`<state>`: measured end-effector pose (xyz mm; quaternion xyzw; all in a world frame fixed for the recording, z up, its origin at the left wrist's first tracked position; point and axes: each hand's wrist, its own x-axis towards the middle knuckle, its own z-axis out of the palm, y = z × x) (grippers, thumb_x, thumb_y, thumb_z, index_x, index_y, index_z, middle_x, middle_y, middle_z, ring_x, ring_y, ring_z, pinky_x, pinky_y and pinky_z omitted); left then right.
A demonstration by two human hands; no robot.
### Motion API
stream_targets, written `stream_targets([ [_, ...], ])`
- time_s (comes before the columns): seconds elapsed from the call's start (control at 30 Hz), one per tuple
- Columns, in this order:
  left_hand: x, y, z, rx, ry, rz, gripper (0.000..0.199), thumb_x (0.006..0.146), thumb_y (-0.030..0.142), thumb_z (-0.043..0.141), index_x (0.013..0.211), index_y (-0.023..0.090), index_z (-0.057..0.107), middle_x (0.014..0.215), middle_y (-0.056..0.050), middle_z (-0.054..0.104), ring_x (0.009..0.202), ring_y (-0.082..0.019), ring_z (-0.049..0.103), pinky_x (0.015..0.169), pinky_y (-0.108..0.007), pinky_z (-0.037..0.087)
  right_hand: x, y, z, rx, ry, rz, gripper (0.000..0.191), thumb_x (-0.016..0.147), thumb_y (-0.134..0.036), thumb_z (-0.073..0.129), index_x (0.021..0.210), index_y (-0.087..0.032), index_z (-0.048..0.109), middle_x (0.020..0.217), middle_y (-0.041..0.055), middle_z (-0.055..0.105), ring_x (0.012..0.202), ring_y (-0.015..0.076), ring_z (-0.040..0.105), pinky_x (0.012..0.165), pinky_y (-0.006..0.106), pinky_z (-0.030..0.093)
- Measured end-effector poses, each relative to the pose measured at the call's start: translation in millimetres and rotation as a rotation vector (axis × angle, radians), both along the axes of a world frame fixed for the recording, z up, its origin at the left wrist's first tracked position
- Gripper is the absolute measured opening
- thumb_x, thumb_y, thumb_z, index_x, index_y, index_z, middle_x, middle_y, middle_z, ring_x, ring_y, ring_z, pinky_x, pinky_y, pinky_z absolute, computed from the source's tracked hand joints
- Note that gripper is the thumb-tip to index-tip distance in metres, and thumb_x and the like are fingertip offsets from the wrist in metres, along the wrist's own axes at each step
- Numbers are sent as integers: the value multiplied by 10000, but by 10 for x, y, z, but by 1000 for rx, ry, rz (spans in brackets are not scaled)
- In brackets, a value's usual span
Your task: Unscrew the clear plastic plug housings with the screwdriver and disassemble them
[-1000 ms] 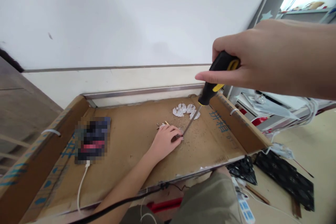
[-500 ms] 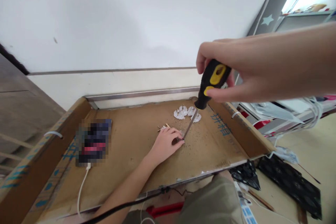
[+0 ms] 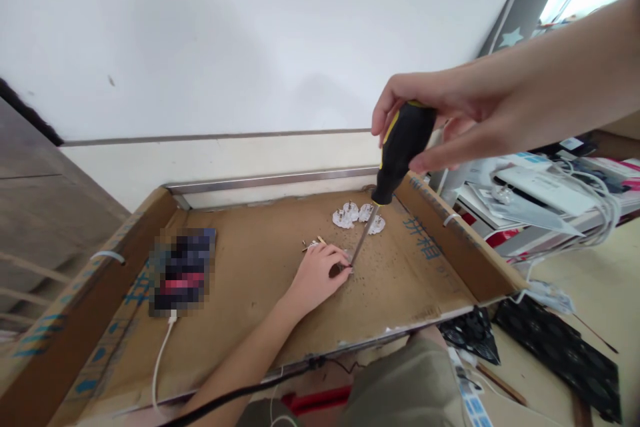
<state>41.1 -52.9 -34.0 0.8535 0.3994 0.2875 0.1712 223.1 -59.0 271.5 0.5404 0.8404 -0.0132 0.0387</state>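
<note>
My right hand (image 3: 445, 113) is wrapped around the black and yellow handle of a screwdriver (image 3: 403, 143), which is tilted with its metal shaft pointing down and left. The tip meets the fingertips of my left hand (image 3: 320, 277). That hand rests on the cardboard, thumb and fingers curled together around a small clear plastic piece, mostly hidden by the fingers. Several small brass-coloured pins (image 3: 321, 240) lie just beyond the left knuckles. Behind the shaft sit several clear plastic pieces with metal prongs (image 3: 345, 215), resembling plug parts.
The cardboard tray (image 3: 240, 233) has raised sides and dark specks near the screwdriver tip. A blurred-out device (image 3: 183, 273) with a white cable (image 3: 157, 360) lies at left. A black cable (image 3: 240, 390) crosses the front edge. Papers and bags (image 3: 530, 193) are stacked at right.
The screwdriver handle has turned in my right hand, so its yellow patches now face away. My right forearm is raised higher. My left hand stays in place.
</note>
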Motion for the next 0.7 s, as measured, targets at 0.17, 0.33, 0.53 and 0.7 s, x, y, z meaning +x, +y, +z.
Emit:
stream_targets([
  [0.17, 12, 4, 3, -1, -2, 8, 45, 802, 241, 610, 770, 211, 616, 960, 14, 671, 931, -171, 573, 890, -354, 368, 33, 58, -75, 253, -208, -112, 617, 653, -814, 328, 892, -289, 547, 531, -9, 543, 383, 137, 473, 395, 288, 343],
  [0.33, 8, -8, 22, 5, 0, 6, 56, 806, 245, 603, 765, 211, 618, 946, 6, 672, 909, -172, 573, 890, -360, 376, 89, 41, -65, 202, -267, -176, 598, 599, -788, 468, 983, -331, 508, 587, -28, 559, 412, 130, 471, 405, 284, 342],
  [0.53, 2, 4, -7, 20, 4, 9, 64, 800, 250, 608, 751, 211, 621, 952, 14, 677, 898, -169, 572, 871, -351, 384, 177, -167, -138, 249, -153, -16, 510, 688, -774, 337, 924, -354, 501, 538, -30, 542, 358, 128, 458, 318, 263, 327],
  [0.7, 6, 6, -24, 31, 0, 15, 70, 795, 253, 611, 740, 214, 629, 939, 9, 678, 891, -172, 572, 862, -351, 388, 259, -212, -219, 433, -159, -9, 549, 687, -791, 307, 900, -316, 480, 530, -14, 536, 358, 138, 450, 350, 270, 318],
])
